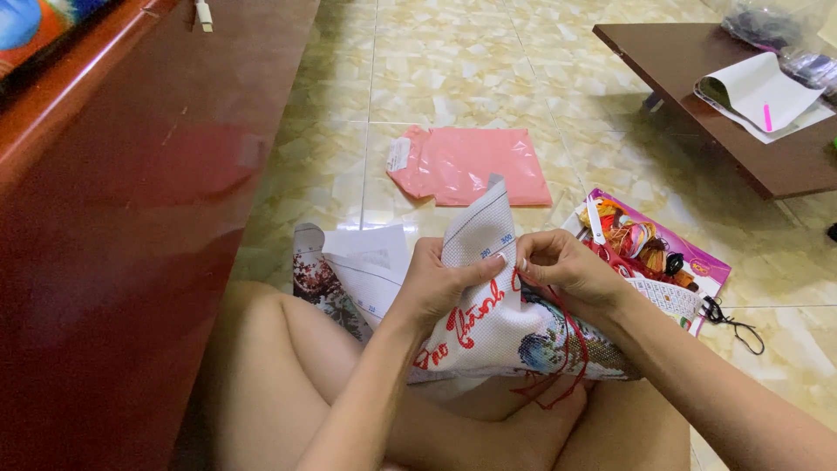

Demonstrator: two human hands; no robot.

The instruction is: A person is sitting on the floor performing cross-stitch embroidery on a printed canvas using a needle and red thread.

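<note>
A white cross-stitch cloth (488,324) with red stitched lettering and a coloured picture lies over my crossed legs, its top corner standing up. My left hand (440,281) grips the cloth's upper left fold, thumb pressed on the front. My right hand (567,266) pinches at the cloth's right edge, fingers closed on red thread (571,344) that loops down across the fabric. A needle cannot be made out.
A pink plastic bag (475,164) lies on the tiled floor ahead. A purple card with thread skeins (649,249) and small scissors (728,318) sit at right. Pattern paper (362,262) lies left of the cloth. Dark wooden furniture (113,244) stands at left, a low table (741,113) at upper right.
</note>
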